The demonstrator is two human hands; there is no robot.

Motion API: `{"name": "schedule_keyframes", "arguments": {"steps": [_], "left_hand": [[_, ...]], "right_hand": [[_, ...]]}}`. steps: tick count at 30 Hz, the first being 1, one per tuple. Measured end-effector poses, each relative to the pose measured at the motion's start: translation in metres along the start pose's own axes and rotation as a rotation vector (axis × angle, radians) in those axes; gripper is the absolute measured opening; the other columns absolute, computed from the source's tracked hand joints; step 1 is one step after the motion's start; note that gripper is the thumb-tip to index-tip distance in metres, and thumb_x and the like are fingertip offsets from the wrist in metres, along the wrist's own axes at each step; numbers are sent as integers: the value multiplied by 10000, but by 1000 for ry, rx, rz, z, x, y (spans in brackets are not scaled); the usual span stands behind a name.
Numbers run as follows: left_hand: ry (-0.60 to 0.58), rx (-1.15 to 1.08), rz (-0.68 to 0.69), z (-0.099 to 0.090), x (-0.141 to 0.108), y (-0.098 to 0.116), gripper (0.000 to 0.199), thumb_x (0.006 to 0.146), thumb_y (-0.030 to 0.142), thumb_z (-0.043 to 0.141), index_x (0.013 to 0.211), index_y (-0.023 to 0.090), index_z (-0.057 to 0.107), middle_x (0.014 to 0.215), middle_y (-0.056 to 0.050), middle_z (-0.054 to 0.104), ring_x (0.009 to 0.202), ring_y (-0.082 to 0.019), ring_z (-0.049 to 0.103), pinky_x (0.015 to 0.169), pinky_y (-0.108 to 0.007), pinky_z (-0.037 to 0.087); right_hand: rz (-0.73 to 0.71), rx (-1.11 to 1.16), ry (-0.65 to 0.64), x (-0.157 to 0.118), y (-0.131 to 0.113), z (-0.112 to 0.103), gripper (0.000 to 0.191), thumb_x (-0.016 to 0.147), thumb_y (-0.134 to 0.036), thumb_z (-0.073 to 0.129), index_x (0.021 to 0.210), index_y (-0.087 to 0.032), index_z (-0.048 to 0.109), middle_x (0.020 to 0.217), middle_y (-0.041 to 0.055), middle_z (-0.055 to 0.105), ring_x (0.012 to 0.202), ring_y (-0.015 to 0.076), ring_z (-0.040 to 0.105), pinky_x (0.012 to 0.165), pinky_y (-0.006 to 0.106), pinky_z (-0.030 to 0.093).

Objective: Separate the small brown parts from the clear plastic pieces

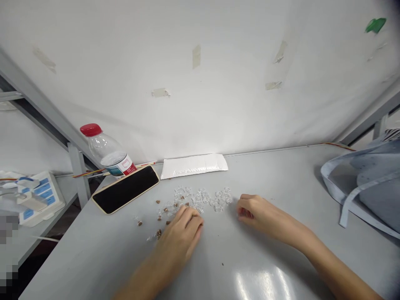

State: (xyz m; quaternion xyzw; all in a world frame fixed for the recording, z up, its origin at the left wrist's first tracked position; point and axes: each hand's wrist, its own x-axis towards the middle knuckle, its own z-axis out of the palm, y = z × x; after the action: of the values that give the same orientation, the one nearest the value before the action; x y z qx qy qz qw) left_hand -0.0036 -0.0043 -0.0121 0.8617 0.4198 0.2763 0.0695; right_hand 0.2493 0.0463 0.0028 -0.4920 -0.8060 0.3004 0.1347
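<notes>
Left hand (179, 243) sits nearer the loose band of clear plastic pieces (206, 198), fingertips (194, 218) on its near edge among small brown bits (159, 221). My right hand (253, 212) rests just right of the band's end, the two hands apart and curled on the grey counter (87, 258); whether either holds a piece I cannot tell. The band runs sideways; beyond it lie a black phone (126, 189) and a white padded envelope (193, 165).

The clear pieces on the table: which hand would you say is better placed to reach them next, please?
Probably the left hand: its fingers are right at the clear pieces, among the brown bits. The right hand lies apart, just beyond the pile's right end.
</notes>
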Motion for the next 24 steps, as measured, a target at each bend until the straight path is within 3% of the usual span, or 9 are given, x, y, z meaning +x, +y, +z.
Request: {"name": "schedule_keyframes", "arguments": {"steps": [6,12,18,24], "left_hand": [[119,-370,-241,-11,7,17,132,822,109,562,851,215,633,752,15,646,654,-118,582,581,-243,515],[206,-675,-292,-15,8,16,117,816,118,595,774,194,673,802,-26,713,743,-148,671,635,-262,583],[135,-598,-239,-18,10,17,126,809,90,600,767,187,668,776,-9,707,710,-126,652,630,-246,550],[142,-330,24,-13,5,16,177,846,64,548,969,172,615,908,-42,666,825,-135,599,747,-292,520]], "right_hand": [[-187,426,-2,1,-34,15,137,767,-105,555,838,-203,618,852,15,618,761,131,582,717,281,495],[-140,704,-48,-1,-54,40,64,811,-207,606,859,-195,646,845,21,641,744,127,614,713,290,515],[-103,716,-54,-5,-56,40,91,824,-264,620,838,-190,671,778,17,659,681,115,595,643,264,487],[-49,761,-55,-6,-53,41,158,846,-328,614,836,-181,672,721,21,675,682,135,618,643,280,474]]}}
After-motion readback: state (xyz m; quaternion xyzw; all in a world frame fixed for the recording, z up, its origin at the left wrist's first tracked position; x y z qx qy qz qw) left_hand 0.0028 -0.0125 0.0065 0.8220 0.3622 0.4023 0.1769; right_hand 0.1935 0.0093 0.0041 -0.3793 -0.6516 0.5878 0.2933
